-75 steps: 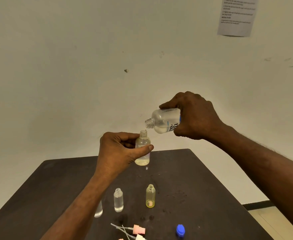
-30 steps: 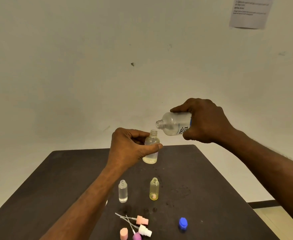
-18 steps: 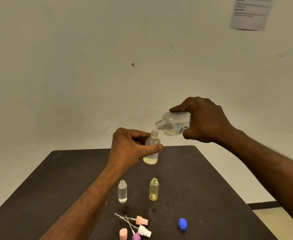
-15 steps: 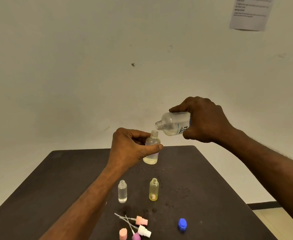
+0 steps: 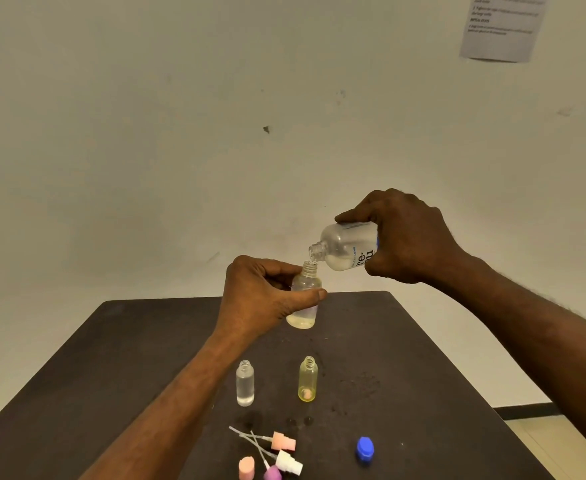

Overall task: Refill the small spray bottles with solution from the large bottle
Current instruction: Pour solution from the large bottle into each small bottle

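My left hand [image 5: 260, 299] holds a small clear spray bottle [image 5: 304, 299] upright above the far half of the dark tabletop [image 5: 423, 393], fingers [image 5: 277, 270] curled round its back and the thumb pressed across its front. A shallow layer of pale yellowish liquid sits in its base; its neck is open.

My right hand [image 5: 409, 237] grips the large bottle [image 5: 345, 247] round its base, fingers wrapped over the printed label. It is tilted with its open mouth pointing left and down, right at the small bottle's mouth; I cannot tell if the rims touch. Clear solution pools in its lower side.

On the tabletop nearer me stand 2 more uncapped small bottles: a clear one [image 5: 245, 384] on the left, a yellow-tinted one [image 5: 307, 379] on the right, well apart.

Closest to me lie spray heads with dip tubes: 1 pink [image 5: 283, 441], 1 white [image 5: 288, 463], 1 purple [image 5: 272, 473]. A pink cap [image 5: 246, 467] stands just left of them. A blue cap [image 5: 365, 448] lies off to the right.

A printed paper sheet [image 5: 502, 26] hangs on the wall [image 5: 180, 133], top right.
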